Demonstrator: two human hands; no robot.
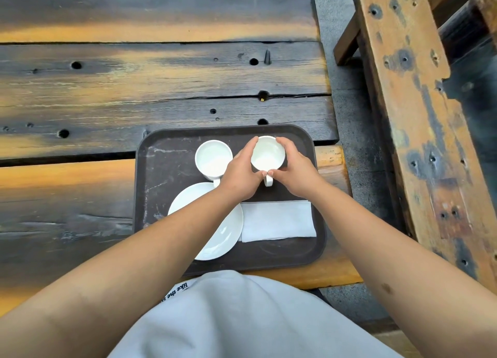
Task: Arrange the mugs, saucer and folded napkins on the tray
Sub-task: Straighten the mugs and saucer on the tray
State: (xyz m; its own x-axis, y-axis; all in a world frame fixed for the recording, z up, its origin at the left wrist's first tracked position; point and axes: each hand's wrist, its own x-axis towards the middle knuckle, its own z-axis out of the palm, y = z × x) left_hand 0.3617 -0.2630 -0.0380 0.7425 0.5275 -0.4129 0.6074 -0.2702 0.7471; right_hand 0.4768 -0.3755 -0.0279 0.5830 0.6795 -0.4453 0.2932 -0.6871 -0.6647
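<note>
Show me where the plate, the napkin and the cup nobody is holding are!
saucer point(215, 236): head view, on its bare white right half.
folded napkin point(278, 220): head view, middle of its top.
free mug point(213, 157): head view, inside its bowl.

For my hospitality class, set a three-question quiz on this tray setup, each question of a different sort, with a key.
1. True or false: both hands, the left hand and the right hand, are on the same mug.
2. Multiple choice: the folded napkins lie
A. under the saucer
B. on the tray, right of the saucer
C. off the tray on the wooden table
3. Fill in: the other mug stands to the ____ of the held one.

Key
1. True; both hands cup its sides.
2. B.
3. Left; its handle points towards the saucer.
</note>
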